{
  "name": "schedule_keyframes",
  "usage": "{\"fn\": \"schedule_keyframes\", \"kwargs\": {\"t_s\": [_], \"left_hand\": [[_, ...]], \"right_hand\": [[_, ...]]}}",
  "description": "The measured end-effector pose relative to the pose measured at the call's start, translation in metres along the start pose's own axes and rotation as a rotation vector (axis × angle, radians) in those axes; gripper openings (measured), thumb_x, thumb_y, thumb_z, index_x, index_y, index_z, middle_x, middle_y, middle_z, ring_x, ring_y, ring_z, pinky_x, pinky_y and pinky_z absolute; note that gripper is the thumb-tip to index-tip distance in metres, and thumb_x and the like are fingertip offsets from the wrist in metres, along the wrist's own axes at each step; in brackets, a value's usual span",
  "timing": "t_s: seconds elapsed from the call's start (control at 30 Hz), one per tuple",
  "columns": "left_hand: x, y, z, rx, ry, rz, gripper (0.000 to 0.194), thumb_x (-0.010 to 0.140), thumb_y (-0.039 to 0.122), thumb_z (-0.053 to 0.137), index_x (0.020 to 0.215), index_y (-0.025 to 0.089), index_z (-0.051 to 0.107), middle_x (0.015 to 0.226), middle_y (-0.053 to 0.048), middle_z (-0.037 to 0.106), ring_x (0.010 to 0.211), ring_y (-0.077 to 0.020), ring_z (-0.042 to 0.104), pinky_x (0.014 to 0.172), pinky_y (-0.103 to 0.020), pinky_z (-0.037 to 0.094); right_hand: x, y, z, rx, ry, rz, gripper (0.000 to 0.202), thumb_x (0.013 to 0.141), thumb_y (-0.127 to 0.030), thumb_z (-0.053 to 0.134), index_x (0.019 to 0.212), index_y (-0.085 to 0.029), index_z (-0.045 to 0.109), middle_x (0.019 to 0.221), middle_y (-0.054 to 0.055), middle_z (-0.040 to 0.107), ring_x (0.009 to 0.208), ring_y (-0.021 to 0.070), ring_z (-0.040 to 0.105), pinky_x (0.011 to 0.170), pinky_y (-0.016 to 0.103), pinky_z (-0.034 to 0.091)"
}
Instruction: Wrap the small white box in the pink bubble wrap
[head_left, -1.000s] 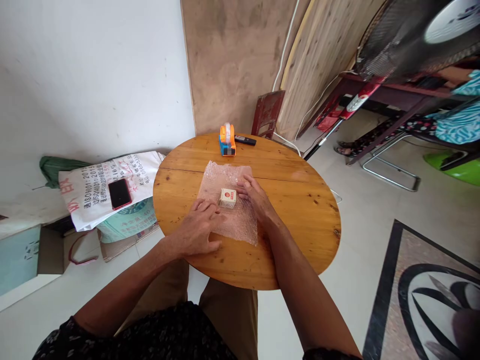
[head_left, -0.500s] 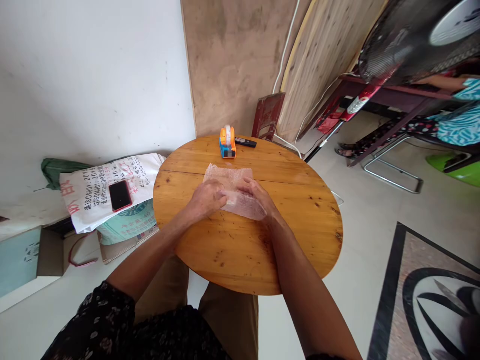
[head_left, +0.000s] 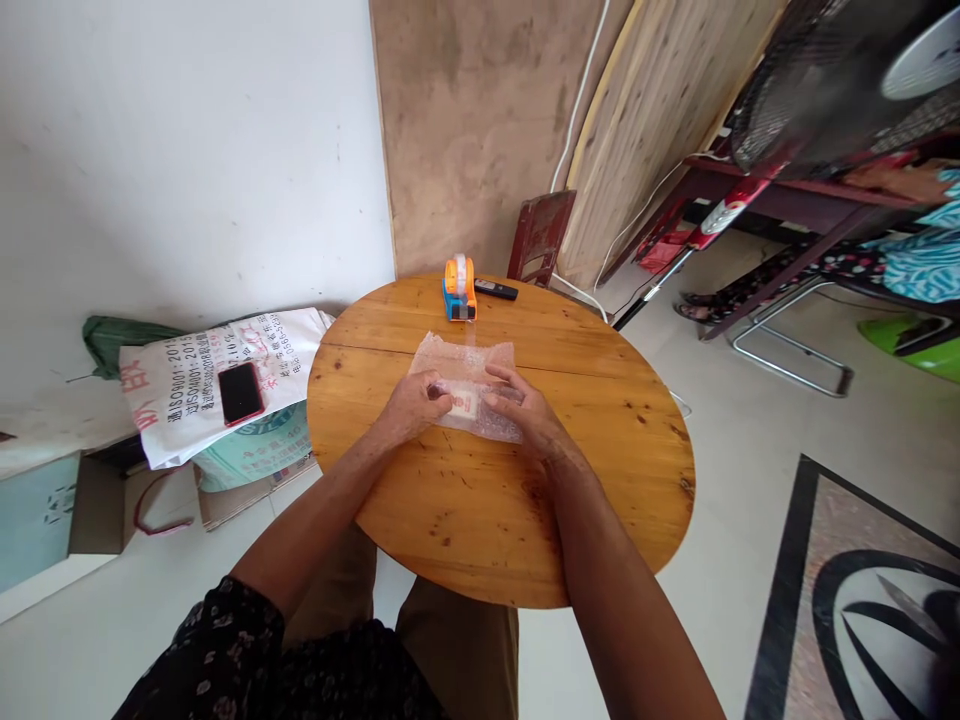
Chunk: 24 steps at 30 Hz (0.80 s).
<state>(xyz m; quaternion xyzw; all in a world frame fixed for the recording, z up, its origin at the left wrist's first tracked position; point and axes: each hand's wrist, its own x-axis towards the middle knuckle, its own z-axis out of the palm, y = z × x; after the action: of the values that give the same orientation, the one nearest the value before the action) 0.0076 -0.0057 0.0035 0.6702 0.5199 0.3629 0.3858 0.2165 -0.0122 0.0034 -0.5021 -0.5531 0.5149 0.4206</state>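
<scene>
A sheet of clear bubble wrap (head_left: 480, 357) lies on the round wooden table (head_left: 480, 530), partly folded over a small white item with red print (head_left: 463, 403). At the left edge of that item, my left hand (head_left: 412, 405) is closed in a pinch on the bubble wrap. My right hand (head_left: 531, 412) rests on the right side of the wrap, fingers stretched out and apart. Past the wrap stands an orange and blue tape dispenser (head_left: 460, 288), with a strip of clear tape hanging from its front.
A black remote-like object (head_left: 496, 289) lies beside the dispenser. To the left, a phone (head_left: 241, 392) rests on a white printed sack (head_left: 172, 385). A standing fan (head_left: 810, 90) and a seated person (head_left: 926, 265) are at right. A dark red chair (head_left: 541, 235) stands behind the table.
My right hand has shifted and its fingers have spread. The near fold of wrap now lies flatter, and the white item with red print shows more clearly. The view has tilted slightly.
</scene>
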Motion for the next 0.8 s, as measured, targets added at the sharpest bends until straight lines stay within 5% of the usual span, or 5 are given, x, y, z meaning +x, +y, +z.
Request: {"fn": "schedule_keyframes", "kwargs": {"t_s": [0.23,0.53,0.8], "left_hand": [[-0.001,0.007,-0.002,-0.067,-0.005,-0.043,0.024,0.071,0.039,0.061,0.066,0.018,0.051,0.059,0.005,0.047,0.055,-0.0092,0.038,0.052,-0.022,0.029],[0.0,-0.001,-0.002,-0.096,-0.003,-0.042,0.028,0.073,0.044,0.059,0.068,0.017,0.056,0.059,0.003,0.052,0.054,-0.0097,0.042,0.051,-0.022,0.03],[-0.013,0.012,-0.021,-0.144,-0.001,0.056,0.034,0.077,0.048,0.062,0.066,0.016,0.057,0.067,0.001,0.053,0.064,-0.011,0.046,0.058,-0.023,0.034]], "right_hand": [[0.003,0.006,0.005,-0.01,0.093,0.047,0.047,0.059,-0.048,0.08,0.096,-0.021,0.068,0.074,0.0,0.066,0.061,0.0151,0.057,0.058,0.029,0.046],[0.0,0.001,0.006,0.011,0.077,0.071,0.044,0.062,-0.046,0.079,0.097,-0.022,0.069,0.071,-0.001,0.067,0.057,0.0145,0.057,0.055,0.028,0.046],[-0.007,-0.015,-0.007,0.151,-0.1,0.072,0.06,0.075,-0.078,0.057,0.089,-0.021,0.071,0.063,0.004,0.066,0.056,0.0178,0.06,0.055,0.03,0.047]]}}
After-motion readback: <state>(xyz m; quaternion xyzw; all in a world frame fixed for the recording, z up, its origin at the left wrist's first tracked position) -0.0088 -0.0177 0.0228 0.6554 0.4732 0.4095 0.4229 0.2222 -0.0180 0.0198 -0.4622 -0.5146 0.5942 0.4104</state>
